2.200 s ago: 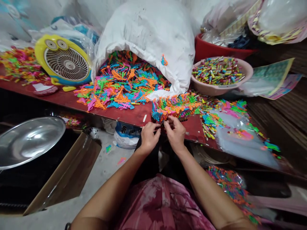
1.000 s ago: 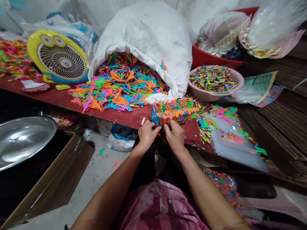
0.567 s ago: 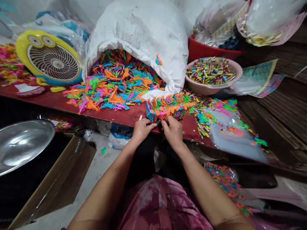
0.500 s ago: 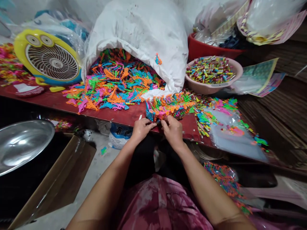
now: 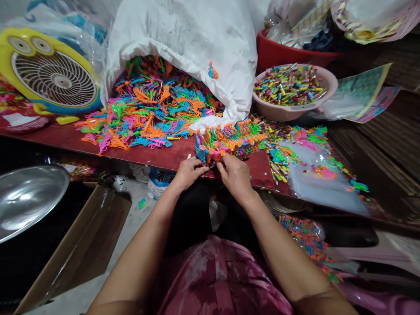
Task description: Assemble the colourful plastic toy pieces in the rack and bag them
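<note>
At the near edge of the red table, my left hand has its thumb and fingers pinched together. My right hand is bent in a pinch just beside it, fingertips against the front of a packed block of small colourful plastic toy pieces. The pieces stand upright in close rows, in orange, green, pink and blue. Whatever lies between the fingers of either hand is too small or hidden to make out. Behind the block, a big heap of the same kind of pieces spills out of a white sack.
To the left stands a yellow and blue fan. On the right are a pink basin of small wrapped tubes, a red basin and clear plastic bags. A metal bowl and a cardboard box are lower left.
The view has shifted slightly, so the fan sits further left. Both hands stay at the front of the block, with small finger movements and the left hand slightly further from it.
</note>
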### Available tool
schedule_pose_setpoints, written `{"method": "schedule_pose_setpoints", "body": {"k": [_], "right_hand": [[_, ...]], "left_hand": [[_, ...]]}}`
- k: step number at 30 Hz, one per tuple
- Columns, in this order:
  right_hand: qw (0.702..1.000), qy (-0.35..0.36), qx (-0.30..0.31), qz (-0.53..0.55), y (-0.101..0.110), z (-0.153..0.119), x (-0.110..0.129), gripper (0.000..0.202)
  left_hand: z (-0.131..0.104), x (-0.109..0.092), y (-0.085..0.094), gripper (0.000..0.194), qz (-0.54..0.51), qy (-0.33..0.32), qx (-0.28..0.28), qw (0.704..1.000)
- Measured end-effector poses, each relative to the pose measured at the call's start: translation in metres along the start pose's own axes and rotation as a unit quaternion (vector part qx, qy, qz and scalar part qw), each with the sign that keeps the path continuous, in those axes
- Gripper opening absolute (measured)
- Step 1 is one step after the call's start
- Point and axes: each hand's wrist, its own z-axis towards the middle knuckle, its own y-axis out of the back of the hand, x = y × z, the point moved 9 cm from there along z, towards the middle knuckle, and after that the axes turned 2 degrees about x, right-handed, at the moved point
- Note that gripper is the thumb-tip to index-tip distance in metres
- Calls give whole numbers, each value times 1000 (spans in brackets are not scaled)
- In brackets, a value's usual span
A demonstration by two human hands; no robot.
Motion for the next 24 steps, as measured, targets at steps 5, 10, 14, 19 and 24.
{"method": "schedule_pose_setpoints", "body": {"k": [5, 10, 14, 19, 24], "right_hand": [[1000, -20, -18, 10, -3, -5, 1, 19], [999, -27, -17, 19, -6, -7, 0, 17], [999, -24, -5, 23, -7, -6, -1, 15], [991, -31, -48, 122, -1, -15, -2, 11], [972, -29, -115, 201, 15, -20, -4, 36]], "left_hand": [[2, 4, -2, 22, 57, -3, -41, 998], [2, 11, -6, 30, 103, 15, -92, 990], [0, 6, -9, 20, 110, 10, -95, 989], [-5, -3, -11, 5, 130, 9, -88, 988], [-10, -8, -13, 12, 171, 12, -110, 979]]}}
